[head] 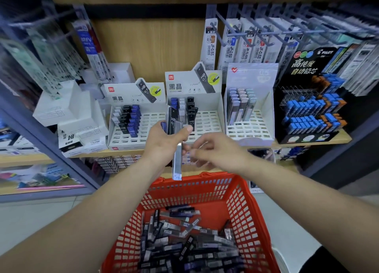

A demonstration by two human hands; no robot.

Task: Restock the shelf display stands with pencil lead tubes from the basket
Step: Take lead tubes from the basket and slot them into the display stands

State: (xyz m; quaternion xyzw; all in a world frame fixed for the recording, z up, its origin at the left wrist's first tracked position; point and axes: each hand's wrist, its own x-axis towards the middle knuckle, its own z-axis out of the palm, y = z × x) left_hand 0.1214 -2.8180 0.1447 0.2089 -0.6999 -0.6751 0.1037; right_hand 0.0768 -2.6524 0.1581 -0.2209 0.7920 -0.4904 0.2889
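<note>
Several slim, flat-sided lead tubes (172, 120) are gripped in the left hand (164, 142), with fingers and thumb curled round them. A glossy black one is marked HB 0.7, a blue one shows behind the fingers, and a long translucent grey tube (177, 160) hangs down below the fist. The right hand (215, 149) is blurred. Its bent fingers are seen just beside the grey tube, but whether anything is pinched cannot be told.

Below both hands, a red basket (244, 192) of moulded plastic lattice is heaped with loose tubes (184, 242) in black, blue and grey.

On the wooden shelf (88, 154), three white cardboard stands with slotted grids are lined up:
- The left stand (151, 119) is filled with black and blue tubes on its left side.
- The middle stand (211, 119) is stocked only at its back left.
- The third stand (252, 127) is stocked with pastel-capped tubes.

Beside them, a black stand (303, 67) is packed with blue- and orange-capped tubes.
</note>
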